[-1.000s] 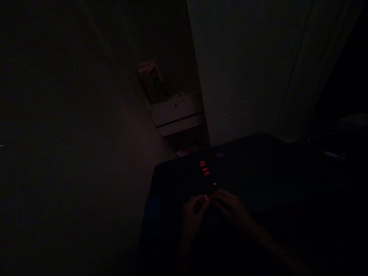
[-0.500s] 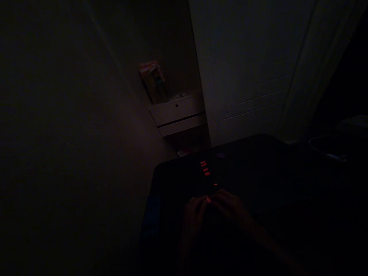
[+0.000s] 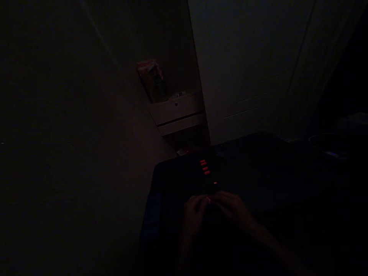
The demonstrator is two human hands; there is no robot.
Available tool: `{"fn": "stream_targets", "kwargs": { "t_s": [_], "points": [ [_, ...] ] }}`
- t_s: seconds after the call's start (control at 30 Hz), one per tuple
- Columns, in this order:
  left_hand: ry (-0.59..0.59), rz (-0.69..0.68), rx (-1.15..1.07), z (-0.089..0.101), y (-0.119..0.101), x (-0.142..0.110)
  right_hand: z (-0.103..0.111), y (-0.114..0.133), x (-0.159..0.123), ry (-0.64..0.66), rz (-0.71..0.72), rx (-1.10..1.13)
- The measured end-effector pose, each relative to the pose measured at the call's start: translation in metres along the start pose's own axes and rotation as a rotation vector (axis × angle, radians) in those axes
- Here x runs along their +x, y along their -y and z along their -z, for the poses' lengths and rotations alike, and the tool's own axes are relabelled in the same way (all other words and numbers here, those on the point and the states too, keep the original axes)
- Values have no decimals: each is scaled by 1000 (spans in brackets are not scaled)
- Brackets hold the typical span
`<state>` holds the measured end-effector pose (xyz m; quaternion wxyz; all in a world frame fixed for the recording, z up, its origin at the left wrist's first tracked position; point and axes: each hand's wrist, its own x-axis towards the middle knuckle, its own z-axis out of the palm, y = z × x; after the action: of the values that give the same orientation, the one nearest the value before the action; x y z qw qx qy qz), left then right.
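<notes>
Both hands meet over a dark table (image 3: 241,168) in very dim light. A small orange-red piece (image 3: 209,199) is pinched between the fingertips of my left hand (image 3: 194,211) and my right hand (image 3: 231,205); its kind is too dark to make out. Just beyond the fingers lies a single small orange-red piece (image 3: 215,183). Farther off, several orange-red block-like pieces (image 3: 205,168) lie in a row, apart from my hands.
A blue box-like object (image 3: 151,216) sits at the table's left edge. Near the far edge is a small dark purplish item (image 3: 220,154). Behind stand a drawer unit (image 3: 178,113) with a bag (image 3: 152,80) on it, and a pale door (image 3: 244,69). A cable (image 3: 316,143) lies right.
The picture has become darker. My hands stay nearly in place, while the small piece between them shows less of its surface.
</notes>
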<state>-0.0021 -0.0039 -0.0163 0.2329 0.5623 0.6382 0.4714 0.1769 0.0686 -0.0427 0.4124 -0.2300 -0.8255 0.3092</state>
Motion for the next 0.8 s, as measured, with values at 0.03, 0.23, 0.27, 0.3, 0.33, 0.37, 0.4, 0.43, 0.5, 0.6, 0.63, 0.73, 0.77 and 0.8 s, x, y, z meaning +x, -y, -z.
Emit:
{"fn": "stream_targets", "kwargs": {
  "t_s": [0.03, 0.23, 0.27, 0.3, 0.33, 0.37, 0.4, 0.43, 0.5, 0.6, 0.63, 0.73, 0.77, 0.8],
  "points": [
    [-11, 9, -14, 0, 1, 0, 0, -1, 0, -4, -11, -8],
    [4, 12, -60, 0, 0, 0, -2, -5, -1, -36, -56, -40],
    [12, 5, -55, -1, -1, 0, -3, -5, -1, -36, -53, -37],
    [13, -1, -50, -1, -2, 0, -3, -5, -1, -30, -45, -32],
    [7, -5, -45, -1, -2, 0, -2, -4, -1, -21, -34, -23],
    [-2, -9, -45, -1, -2, 0, -2, -4, -1, -7, -22, -15],
    [-12, -12, -49, -2, -2, 0, -2, -3, -1, 3, -11, -7],
    [-19, -17, -55, -2, -2, 0, -3, -3, -1, 5, -3, -2],
    [-16, -26, -67, -2, -1, 0, -3, -2, -1, -5, 5, 0],
    [-2, -25, -70, -1, 0, 1, -3, -3, 0, -30, 0, -12],
    [2, -22, -65, -1, 1, 1, -3, -3, 1, -35, -3, -19],
    [15, -26, -45, 0, 0, 1, -3, -2, 2, -32, -6, -32],
    [22, -24, -40, 0, 0, 1, -3, -2, 2, -29, -6, -33],
    [30, -21, -36, 0, 0, 1, -3, -2, 2, -26, -8, -34]
  ]
}}
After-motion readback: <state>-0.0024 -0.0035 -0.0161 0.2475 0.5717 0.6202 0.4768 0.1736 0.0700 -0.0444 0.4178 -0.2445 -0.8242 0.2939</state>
